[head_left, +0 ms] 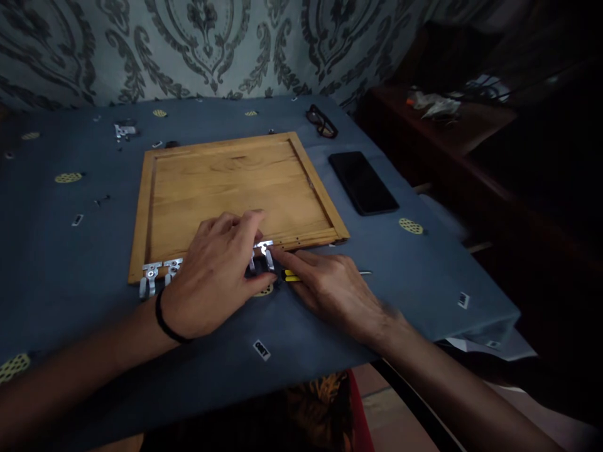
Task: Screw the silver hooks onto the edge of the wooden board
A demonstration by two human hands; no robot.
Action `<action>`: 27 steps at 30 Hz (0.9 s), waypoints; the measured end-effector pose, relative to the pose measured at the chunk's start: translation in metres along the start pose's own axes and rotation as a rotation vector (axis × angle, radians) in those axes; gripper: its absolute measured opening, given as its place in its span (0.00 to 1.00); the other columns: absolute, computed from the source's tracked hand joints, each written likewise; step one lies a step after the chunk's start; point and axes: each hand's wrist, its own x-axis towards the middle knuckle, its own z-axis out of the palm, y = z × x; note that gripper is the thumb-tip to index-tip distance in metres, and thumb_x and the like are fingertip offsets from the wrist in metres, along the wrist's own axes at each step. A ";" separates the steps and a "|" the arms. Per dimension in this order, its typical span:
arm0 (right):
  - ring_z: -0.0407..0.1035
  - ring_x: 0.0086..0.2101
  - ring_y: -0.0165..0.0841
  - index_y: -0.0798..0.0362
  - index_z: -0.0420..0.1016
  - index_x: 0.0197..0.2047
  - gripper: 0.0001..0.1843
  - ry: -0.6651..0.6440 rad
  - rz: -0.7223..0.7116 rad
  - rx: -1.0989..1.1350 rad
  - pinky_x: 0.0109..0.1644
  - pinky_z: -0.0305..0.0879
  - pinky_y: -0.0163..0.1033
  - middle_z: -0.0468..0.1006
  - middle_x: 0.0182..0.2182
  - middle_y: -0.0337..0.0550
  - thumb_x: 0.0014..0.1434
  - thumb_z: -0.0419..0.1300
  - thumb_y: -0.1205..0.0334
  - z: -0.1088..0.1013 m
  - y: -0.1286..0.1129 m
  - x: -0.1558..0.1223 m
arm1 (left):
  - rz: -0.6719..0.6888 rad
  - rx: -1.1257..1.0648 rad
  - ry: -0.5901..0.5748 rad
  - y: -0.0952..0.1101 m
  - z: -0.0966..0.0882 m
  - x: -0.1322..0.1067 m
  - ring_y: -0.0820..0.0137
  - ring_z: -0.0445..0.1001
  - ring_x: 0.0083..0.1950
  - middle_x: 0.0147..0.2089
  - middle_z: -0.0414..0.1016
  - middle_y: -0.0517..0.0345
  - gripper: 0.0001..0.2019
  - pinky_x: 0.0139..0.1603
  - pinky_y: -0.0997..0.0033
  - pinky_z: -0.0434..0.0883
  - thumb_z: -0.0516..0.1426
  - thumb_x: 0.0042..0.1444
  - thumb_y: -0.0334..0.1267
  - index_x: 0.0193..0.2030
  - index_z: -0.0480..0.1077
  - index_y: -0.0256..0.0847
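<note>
A wooden panel (pixel 230 179) with a raised frame lies flat on the cloth-covered table. Along its front edge sit metal hinges: one hinge (pixel 151 273) at the left corner, a second hinge (pixel 173 265) beside it, partly hidden, and another hinge (pixel 264 248) further right. My left hand (pixel 214 273) grips that right hinge, thumb below and fingers over the panel. With its index fingertip touching the same hinge, my right hand (pixel 334 285) is closed around a screwdriver (pixel 291 275) with a yellow and black handle. The screwdriver's thin shaft points right.
A black phone (pixel 362 182) and dark-framed glasses (pixel 321 121) lie right of the panel. Another hinge (pixel 125 130) is at the back left, with small screws (pixel 102 200) nearer. Patterned curtain (pixel 202 50) hangs behind the table. Dark furniture (pixel 452 132) stands to the right.
</note>
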 end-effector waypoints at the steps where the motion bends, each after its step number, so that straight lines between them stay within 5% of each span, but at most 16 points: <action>1: 0.76 0.29 0.31 0.48 0.69 0.65 0.29 0.003 -0.001 -0.001 0.28 0.55 0.35 0.84 0.35 0.39 0.61 0.59 0.70 0.000 0.000 0.000 | 0.005 0.005 0.004 0.000 0.001 0.000 0.54 0.74 0.55 0.50 0.77 0.50 0.33 0.55 0.51 0.70 0.68 0.51 0.37 0.60 0.57 0.42; 19: 0.78 0.32 0.31 0.47 0.68 0.66 0.32 0.012 0.009 0.065 0.31 0.64 0.33 0.85 0.37 0.40 0.59 0.57 0.73 0.001 0.002 -0.003 | -0.012 0.014 -0.010 0.005 0.005 0.000 0.55 0.74 0.55 0.48 0.79 0.52 0.30 0.56 0.51 0.69 0.66 0.53 0.33 0.59 0.57 0.42; 27: 0.79 0.35 0.33 0.55 0.70 0.63 0.31 0.202 -0.063 0.189 0.37 0.73 0.36 0.84 0.39 0.43 0.56 0.52 0.76 0.006 0.009 -0.015 | -0.006 -0.015 0.009 0.004 0.008 -0.001 0.56 0.73 0.54 0.48 0.79 0.53 0.33 0.55 0.51 0.69 0.67 0.51 0.32 0.60 0.56 0.42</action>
